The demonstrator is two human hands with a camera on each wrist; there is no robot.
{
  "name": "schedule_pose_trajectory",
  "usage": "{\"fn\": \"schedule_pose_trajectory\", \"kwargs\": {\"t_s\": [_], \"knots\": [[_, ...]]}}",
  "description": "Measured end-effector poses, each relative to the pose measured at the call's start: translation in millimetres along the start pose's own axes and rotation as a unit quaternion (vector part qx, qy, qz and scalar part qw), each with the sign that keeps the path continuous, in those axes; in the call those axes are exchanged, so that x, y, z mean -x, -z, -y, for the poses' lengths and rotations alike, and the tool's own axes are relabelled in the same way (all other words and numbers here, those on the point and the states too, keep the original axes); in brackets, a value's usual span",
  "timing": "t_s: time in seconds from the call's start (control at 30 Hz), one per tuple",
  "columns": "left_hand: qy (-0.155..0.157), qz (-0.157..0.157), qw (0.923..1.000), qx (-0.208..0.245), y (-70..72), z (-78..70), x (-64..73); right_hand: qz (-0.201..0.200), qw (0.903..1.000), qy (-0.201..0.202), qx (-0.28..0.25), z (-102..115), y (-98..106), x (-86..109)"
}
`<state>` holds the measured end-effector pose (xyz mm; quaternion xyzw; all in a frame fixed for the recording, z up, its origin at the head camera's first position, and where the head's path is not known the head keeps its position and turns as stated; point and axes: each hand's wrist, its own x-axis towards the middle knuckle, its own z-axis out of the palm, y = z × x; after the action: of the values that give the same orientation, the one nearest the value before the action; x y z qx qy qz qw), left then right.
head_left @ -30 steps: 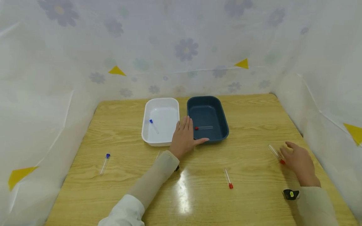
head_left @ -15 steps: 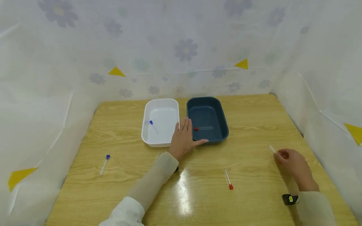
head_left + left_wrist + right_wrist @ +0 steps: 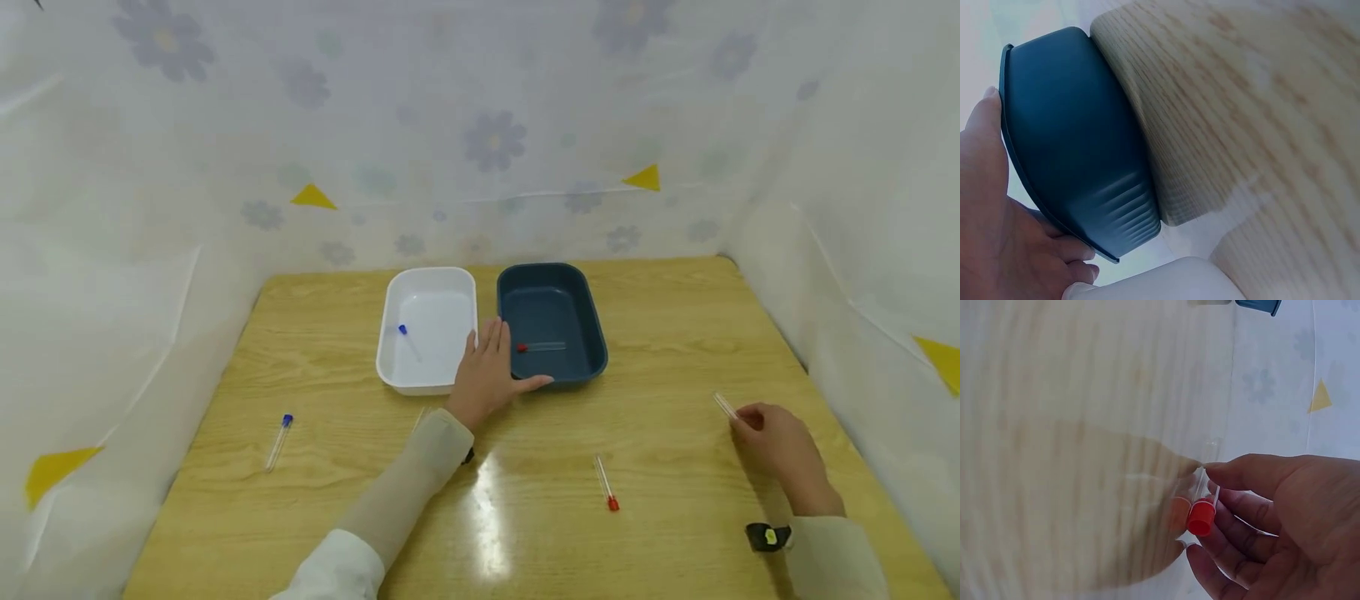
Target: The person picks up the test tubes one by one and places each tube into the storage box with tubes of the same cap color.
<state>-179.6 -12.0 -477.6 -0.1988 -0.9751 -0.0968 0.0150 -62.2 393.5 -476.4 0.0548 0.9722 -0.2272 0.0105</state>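
My right hand (image 3: 783, 450) pinches a clear test tube (image 3: 723, 406) between thumb and fingers, low over the table's right side. In the right wrist view its red cap (image 3: 1201, 517) shows below the thumb, close to the tabletop. My left hand (image 3: 483, 379) lies with fingers extended at the gap between a white basin (image 3: 381, 354) and a dark blue basin (image 3: 602, 354). Its thumb and fingers touch the blue rim in the left wrist view. One blue-capped tube (image 3: 409, 342) lies in the white basin, one red-capped tube (image 3: 542, 347) in the blue one.
Another blue-capped tube (image 3: 280, 443) lies at the left of the wooden table (image 3: 675, 325). A red-capped tube (image 3: 607, 483) lies front right of centre. Part of a clear tube (image 3: 418, 419) shows beside the left sleeve, its other end hidden. Pale flowered sheeting (image 3: 495, 208) surrounds the table.
My right hand has come down onto the red-capped test tube at the right and taken it between thumb and fingers. My left hand has stayed at the blue basin's rim.
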Motion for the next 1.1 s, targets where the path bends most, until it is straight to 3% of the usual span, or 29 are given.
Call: {"fn": "schedule_pose_trajectory", "kwargs": {"t_s": [0.37, 1.1], "knots": [[-0.004, 0.007, 1.0000, 0.002, -1.1, -4.4, -2.1, 0.013, 0.9995, -0.028, 0.002, -5.2, -0.6, -2.8], [-0.001, 0.001, 0.9998, -0.018, -5.7, -4.9, -4.8, 0.048, 0.9986, -0.020, -0.006, -9.4, -0.4, -5.4]]}}
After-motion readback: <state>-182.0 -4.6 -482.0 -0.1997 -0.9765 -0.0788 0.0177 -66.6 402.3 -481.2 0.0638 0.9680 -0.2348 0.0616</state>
